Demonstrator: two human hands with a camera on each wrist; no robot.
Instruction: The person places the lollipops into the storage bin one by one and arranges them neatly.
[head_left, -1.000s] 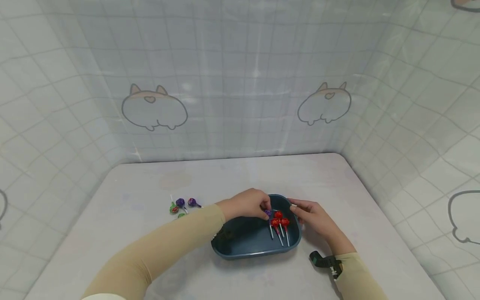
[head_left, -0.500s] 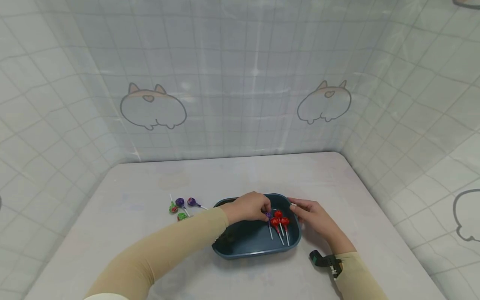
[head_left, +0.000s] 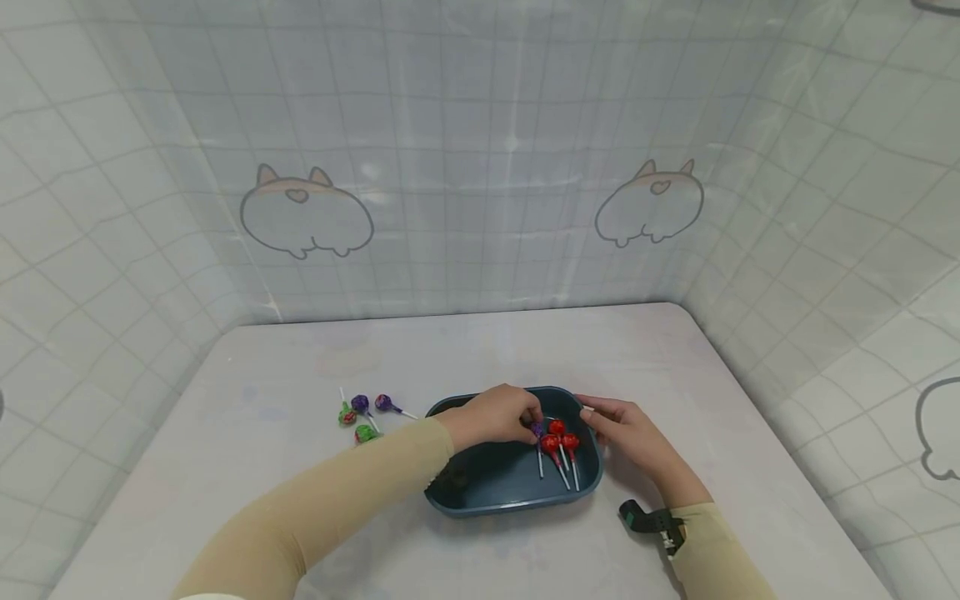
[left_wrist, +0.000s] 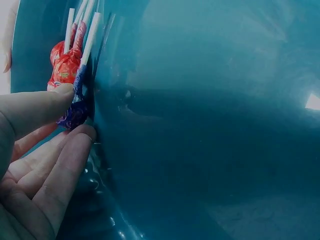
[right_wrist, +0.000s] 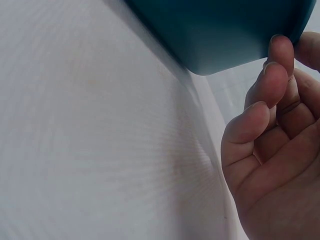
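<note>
My left hand (head_left: 501, 414) reaches into a dark blue tray (head_left: 491, 492) and pinches a purple-wrapped lollipop (left_wrist: 74, 116) by its round head. In the left wrist view the thumb lies over it and the fingertips are beneath, its white stick pointing up and away. Right beside it in the tray lie several red lollipops (head_left: 571, 445), heads together and sticks toward the near side. My right hand (head_left: 632, 440) grips the tray's right end, thumb at the rim. In the right wrist view its fingers (right_wrist: 270, 85) curl against the outer wall.
Left of the tray, on the pale table (head_left: 480, 562), lie two purple lollipops (head_left: 383, 404) and two green ones (head_left: 365, 433). A black strap device (head_left: 647, 520) sits at my right wrist. Behind and at both sides hangs a grid-patterned curtain (head_left: 480, 167).
My left hand stays over the tray's right part with the purple lollipop, shifting only slightly. The forearm has moved a little, showing more of the loose lollipops. My right hand keeps its hold.
</note>
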